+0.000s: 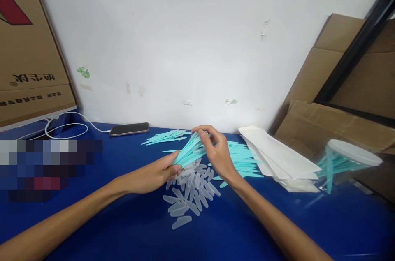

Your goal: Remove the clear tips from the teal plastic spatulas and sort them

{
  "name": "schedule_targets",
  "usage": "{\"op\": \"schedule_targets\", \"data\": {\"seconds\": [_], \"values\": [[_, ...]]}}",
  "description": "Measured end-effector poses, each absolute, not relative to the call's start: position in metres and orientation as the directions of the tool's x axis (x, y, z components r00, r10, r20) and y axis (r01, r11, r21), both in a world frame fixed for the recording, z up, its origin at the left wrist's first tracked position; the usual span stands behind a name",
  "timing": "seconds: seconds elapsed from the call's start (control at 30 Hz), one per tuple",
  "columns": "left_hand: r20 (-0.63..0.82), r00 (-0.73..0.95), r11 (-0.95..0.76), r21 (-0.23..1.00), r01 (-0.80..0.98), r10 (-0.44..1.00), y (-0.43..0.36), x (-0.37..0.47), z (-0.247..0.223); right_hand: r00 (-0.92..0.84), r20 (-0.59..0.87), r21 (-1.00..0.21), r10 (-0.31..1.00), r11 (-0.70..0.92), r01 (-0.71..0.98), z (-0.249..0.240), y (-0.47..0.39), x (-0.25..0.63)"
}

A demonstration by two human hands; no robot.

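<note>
A bundle of long turquoise sticks [191, 148] slants between my two hands. My left hand [157, 172] is closed round its lower end, thumb on top. At the upper end, the fingers of my right hand [216, 146] pinch the sticks. Below the bundle lies a loose pile of translucent whitish caps [193, 189] on the blue table [129, 228]. More turquoise sticks [243, 160] are spread behind and to the right of my right hand, and a smaller group of them [166, 136] lies near the wall.
A phone [129, 129] with a white cable rests by the wall at left. White paper envelopes [277, 154] are stacked at right, beside a clear container [342, 166] of turquoise sticks. Cardboard boxes [31, 47] stand on both sides. The far left is pixelated.
</note>
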State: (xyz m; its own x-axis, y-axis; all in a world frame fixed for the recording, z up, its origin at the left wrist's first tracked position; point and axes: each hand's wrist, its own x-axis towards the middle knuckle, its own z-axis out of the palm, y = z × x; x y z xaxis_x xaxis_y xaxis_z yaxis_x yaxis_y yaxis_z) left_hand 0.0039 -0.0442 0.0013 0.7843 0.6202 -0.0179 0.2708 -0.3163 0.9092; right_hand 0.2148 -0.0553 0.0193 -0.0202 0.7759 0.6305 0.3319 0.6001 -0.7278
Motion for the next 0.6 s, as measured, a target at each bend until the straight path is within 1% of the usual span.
{"op": "schedule_targets", "data": {"seconds": [0.1,0.2,0.23,0.3,0.43,0.53,0.6], "values": [[0.001,0.724,-0.358,0.869,0.341,0.69,-0.048,0.004,0.006,-0.025,0.593,-0.787,0.805,0.585,0.197,0.016,-0.059,0.207],[0.054,0.696,-0.41,0.839,0.357,0.716,-0.05,0.008,0.011,-0.044,0.563,-0.824,0.825,0.565,0.041,0.011,-0.064,0.197],[0.072,0.698,-0.434,0.827,0.358,0.713,-0.05,0.01,0.011,-0.049,0.553,-0.833,0.832,0.554,0.014,0.009,-0.066,0.194],[0.095,0.69,-0.483,0.781,0.395,0.717,-0.048,0.013,0.01,-0.046,0.537,-0.843,0.843,0.538,0.017,0.005,-0.069,0.189],[0.18,0.588,-0.563,0.597,0.572,0.788,-0.042,0.016,0.005,-0.057,0.53,-0.843,0.846,0.533,0.067,0.007,-0.068,0.191],[0.236,0.513,-0.559,0.467,0.685,0.825,-0.041,0.016,0.003,-0.053,0.587,-0.809,0.808,0.588,0.004,0.014,-0.064,0.199],[0.248,0.488,-0.547,0.393,0.739,0.837,-0.044,0.016,0.003,-0.033,0.6,-0.8,0.8,0.599,-0.033,0.016,-0.062,0.202]]}}
